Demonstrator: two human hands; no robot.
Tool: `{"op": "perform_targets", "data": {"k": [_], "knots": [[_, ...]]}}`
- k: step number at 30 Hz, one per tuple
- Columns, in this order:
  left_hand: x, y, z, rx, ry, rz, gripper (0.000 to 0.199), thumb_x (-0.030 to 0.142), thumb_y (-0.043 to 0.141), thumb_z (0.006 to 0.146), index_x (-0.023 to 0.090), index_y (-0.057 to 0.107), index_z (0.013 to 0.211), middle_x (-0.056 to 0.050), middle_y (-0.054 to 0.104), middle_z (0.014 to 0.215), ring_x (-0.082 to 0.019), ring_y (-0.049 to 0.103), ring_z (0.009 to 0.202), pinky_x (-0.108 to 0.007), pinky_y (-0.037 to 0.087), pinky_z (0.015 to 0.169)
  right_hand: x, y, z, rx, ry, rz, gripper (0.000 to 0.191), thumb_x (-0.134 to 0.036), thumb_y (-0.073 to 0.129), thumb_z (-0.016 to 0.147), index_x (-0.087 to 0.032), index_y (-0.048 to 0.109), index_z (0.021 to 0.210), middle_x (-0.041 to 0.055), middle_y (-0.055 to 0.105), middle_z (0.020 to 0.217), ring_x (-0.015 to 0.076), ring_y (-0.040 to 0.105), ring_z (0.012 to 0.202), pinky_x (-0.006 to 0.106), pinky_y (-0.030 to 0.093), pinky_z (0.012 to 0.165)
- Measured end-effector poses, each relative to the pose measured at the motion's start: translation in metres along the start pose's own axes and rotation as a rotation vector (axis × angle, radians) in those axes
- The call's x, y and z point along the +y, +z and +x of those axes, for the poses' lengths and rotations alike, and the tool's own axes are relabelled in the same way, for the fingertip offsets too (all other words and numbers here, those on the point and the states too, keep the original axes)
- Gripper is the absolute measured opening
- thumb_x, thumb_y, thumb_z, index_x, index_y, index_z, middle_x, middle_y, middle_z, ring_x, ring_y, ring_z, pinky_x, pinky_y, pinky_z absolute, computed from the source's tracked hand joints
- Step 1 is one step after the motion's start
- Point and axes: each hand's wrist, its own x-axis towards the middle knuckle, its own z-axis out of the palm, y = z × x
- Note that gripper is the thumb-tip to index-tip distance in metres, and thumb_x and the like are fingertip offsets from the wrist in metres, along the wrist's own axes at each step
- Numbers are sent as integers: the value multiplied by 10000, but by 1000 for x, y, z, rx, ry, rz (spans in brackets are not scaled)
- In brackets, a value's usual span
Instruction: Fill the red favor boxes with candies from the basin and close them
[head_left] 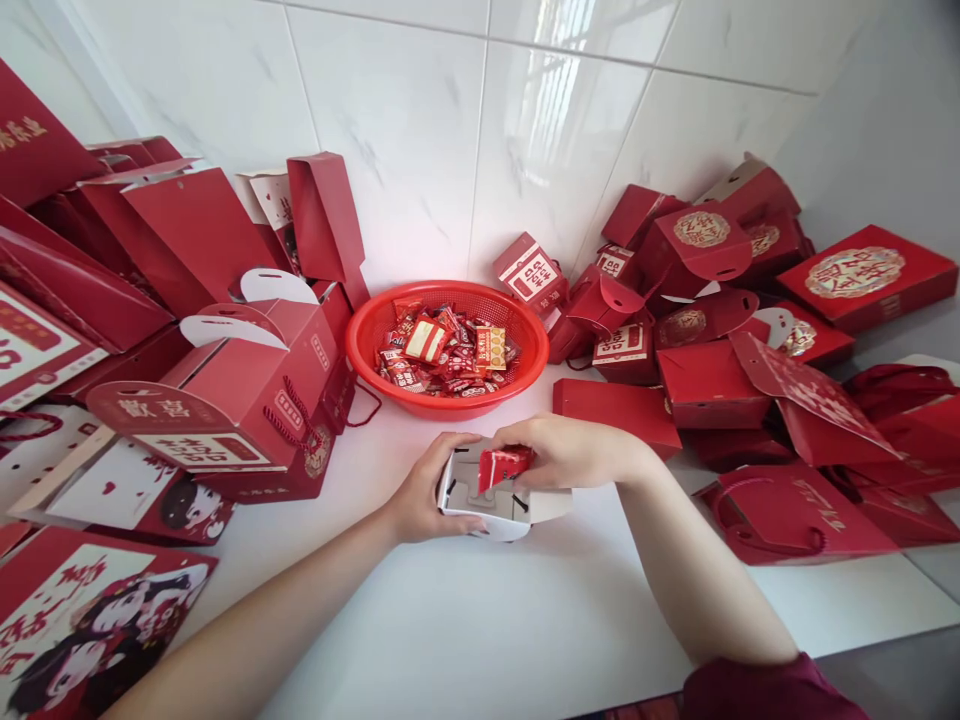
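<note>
My left hand [431, 495] grips the left side of a small open gift box [487, 525], its white inside facing up. Over the box's opening, my right hand [566, 450] pinches a red candy packet [501, 466]. The packet's lower edge hangs inside the box, and the fingers partly hide it. A flap of the box sticks out to the right beneath my right hand. Just behind the box stands a red plastic basket [448, 408] holding many wrapped candies [457, 365], among them a cream-coloured packet and a yellow one.
Red gift boxes and bags crowd the left, including a handled box [225, 400] and a printed bag [97, 620]. More red boxes [712, 385] are piled at the right. A tiled wall [390, 130] rises behind the white table [450, 620].
</note>
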Motion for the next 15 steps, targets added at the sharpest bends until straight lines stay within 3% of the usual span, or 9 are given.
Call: {"op": "perform_targets", "data": {"k": [3, 7, 9, 15], "knots": [[-1, -1, 0, 5, -3, 33, 944, 371, 908, 554, 231, 439, 1361, -137, 535, 1303, -351, 574, 1176, -497, 477, 1000, 6, -2, -5, -34, -13, 122, 218, -248, 725, 794, -167, 641, 978, 3, 676, 876, 140, 615, 761, 233, 474, 648], [-3, -1, 0, 7, 13, 26, 927, 370, 900, 573, 228, 438, 1363, -139, 532, 1303, -349, 561, 1188, -497, 463, 1011, 4, 2, 2, 0, 60, 598, 462, -407, 759, 799, -192, 556, 1154, 32, 709, 950, 152, 695, 753, 227, 530, 588], [-4, -1, -1, 8, 15, 14, 921, 387, 897, 577, 224, 439, 1359, -141, 535, 1299, -348, 567, 1176, -489, 471, 999, 4, 4, 7, 0, 74, 751, 479, -425, 778, 785, -190, 571, 1147, 53, 722, 993, 164, 725, 768, 232, 563, 597], [-3, -1, 0, 42, 12, 4, 917, 388, 891, 586, 240, 431, 1366, -122, 545, 1275, -333, 580, 1144, -467, 490, 972, 12, 5, 13, -40, 51, 781, 379, -393, 812, 758, -149, 709, 1029, 38, 736, 842, 153, 723, 721, 237, 585, 646]]}}
